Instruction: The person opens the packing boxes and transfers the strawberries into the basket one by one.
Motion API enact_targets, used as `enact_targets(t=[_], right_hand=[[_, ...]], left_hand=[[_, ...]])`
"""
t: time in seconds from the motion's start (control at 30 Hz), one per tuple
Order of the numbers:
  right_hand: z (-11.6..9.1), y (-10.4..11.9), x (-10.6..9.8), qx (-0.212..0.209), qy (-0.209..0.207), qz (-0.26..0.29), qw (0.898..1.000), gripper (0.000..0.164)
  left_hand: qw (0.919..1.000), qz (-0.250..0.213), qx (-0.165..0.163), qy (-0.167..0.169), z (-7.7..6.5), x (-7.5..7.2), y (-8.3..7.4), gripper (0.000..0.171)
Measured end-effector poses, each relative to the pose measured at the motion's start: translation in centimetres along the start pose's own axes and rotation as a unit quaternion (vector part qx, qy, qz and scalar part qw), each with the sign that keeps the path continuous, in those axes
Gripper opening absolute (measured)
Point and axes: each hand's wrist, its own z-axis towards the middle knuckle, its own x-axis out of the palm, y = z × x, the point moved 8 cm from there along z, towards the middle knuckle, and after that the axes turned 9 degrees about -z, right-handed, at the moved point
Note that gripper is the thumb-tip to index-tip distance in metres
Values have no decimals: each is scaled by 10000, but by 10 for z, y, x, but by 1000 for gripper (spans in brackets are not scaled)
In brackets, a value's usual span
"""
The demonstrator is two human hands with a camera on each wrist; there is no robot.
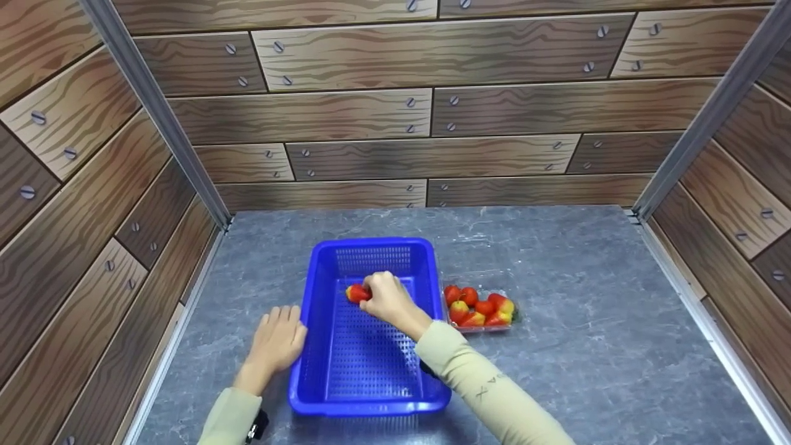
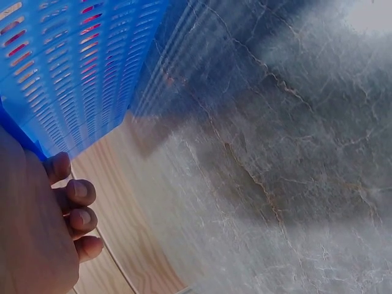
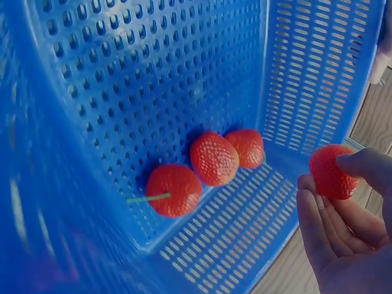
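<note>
My right hand point(image 1: 386, 298) is inside the blue perforated basket point(image 1: 371, 408), above its floor. Between thumb and fingers it pinches a red strawberry point(image 3: 332, 171). Near a basket wall, in the right wrist view, lie two strawberries, one nearer point(image 3: 214, 158) and one farther point(image 3: 245, 148). Beside them is a round red fruit point(image 3: 174, 190) with a green stem. My left hand point(image 1: 278, 337) rests along the basket's left rim, fingers extended forward in the head view; its fingertips point(image 2: 81, 190) show outside the basket wall in the left wrist view.
Against the basket's right side stands a clear plastic box point(image 1: 485, 329) of several red and yellow fruits. The grey marbled tabletop point(image 1: 605, 321) spreads around both, bounded by wood-patterned walls point(image 1: 371, 111) at the back and sides.
</note>
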Motion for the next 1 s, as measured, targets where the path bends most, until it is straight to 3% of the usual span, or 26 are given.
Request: enact_targets(t=[0.33, 0.5, 0.7, 1.0], right_hand=[[-4, -10, 40, 347, 269, 169, 9989, 10], [-12, -18, 59, 338, 205, -58, 9992, 15], [-15, -22, 68, 250, 24, -358, 9990, 20], [-13, -12, 77, 82, 174, -704, 9973, 17]], left_hand=[[10000, -54, 9, -32, -3, 2, 0, 15], [9999, -120, -14, 31, -7, 6, -1, 14], [9999, -134, -11, 31, -5, 5, -1, 14], [9998, -127, 52, -109, -2, 0, 0, 15]])
